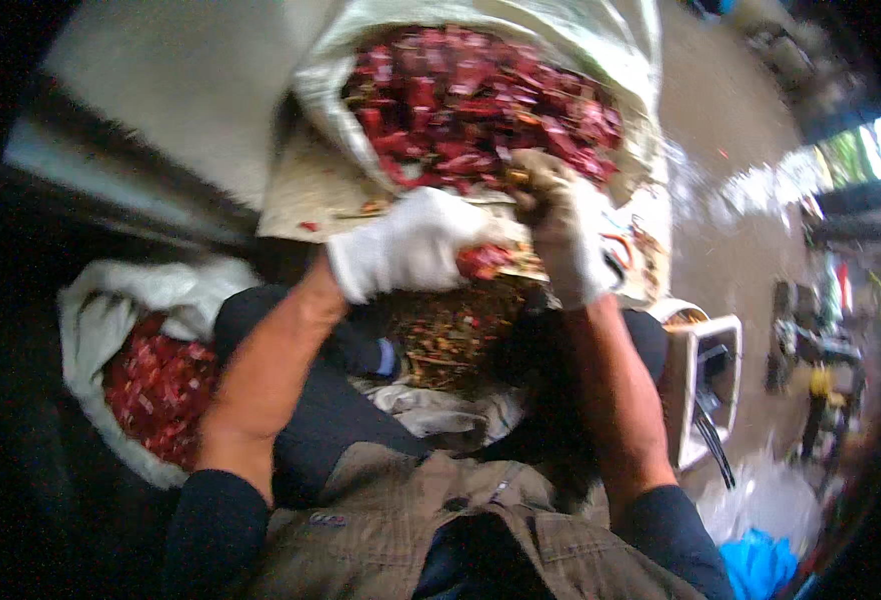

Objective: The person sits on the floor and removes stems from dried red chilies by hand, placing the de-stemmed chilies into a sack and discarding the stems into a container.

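A white woven sack (328,97) lies with its mouth towards me, full of dried red chili peppers (478,97). My left hand (414,240), in a white knit glove, is curled around some red chili pieces (483,261) just below the sack's mouth. My right hand (553,210), in a glove stained brown at the fingers, is bent at the near edge of the peppers; motion blur hides what its fingers touch. Beside the right wrist lies a tool with orange handles (620,251), probably scissors. Between my knees is a heap of stems and chili scraps (455,337).
At the lower left stands another white sack (80,352) with red chili pieces. A white plastic frame or container (737,352) is beside my right knee. Clear plastic (770,495) and a blue bag (759,562) lie on the floor at the lower right.
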`<state>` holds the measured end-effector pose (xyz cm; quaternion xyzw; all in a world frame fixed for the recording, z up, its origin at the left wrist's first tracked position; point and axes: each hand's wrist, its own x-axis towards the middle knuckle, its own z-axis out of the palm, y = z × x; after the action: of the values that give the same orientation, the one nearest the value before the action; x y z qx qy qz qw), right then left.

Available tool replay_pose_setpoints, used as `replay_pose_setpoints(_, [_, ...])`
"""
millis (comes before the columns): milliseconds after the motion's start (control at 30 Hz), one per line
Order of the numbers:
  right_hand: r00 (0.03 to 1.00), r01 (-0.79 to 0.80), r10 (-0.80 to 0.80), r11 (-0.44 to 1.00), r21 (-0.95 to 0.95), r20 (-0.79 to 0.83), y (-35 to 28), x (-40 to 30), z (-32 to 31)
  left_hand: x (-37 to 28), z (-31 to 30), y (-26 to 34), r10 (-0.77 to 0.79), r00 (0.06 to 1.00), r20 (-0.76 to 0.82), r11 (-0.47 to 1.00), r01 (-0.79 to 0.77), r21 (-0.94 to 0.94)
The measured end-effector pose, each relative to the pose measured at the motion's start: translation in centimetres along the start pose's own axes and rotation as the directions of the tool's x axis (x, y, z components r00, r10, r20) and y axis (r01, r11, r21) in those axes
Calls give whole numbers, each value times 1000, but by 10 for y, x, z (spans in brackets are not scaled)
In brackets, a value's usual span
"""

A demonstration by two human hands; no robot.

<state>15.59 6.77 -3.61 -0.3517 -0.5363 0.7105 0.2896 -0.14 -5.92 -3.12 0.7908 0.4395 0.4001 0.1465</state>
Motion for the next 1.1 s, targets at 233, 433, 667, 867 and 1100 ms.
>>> replay_pose_setpoints(233, [926,64,110,898,-435,361,3,-9,8,-56,-52,42,-188,909,-371,922,294,252])
replay_pose_setpoints(433, [903,93,124,878,-470,411,6,-15,16,-236,-129,135,-606,389,-694,284,921,268])
replay_pose_setpoints(667, [885,123,127,864,-488,449,7,-16,20,-417,-173,149,-719,-63,-692,-275,940,200])
replay_pose_setpoints(867, [892,165,76,864,-477,445,7,-16,15,-455,-223,117,-574,-122,-810,-418,894,161])
replay_pose_setpoints(1100, [918,186,25,854,-486,396,-3,-14,-7,-399,-204,145,-663,-186,-725,-523,809,270])
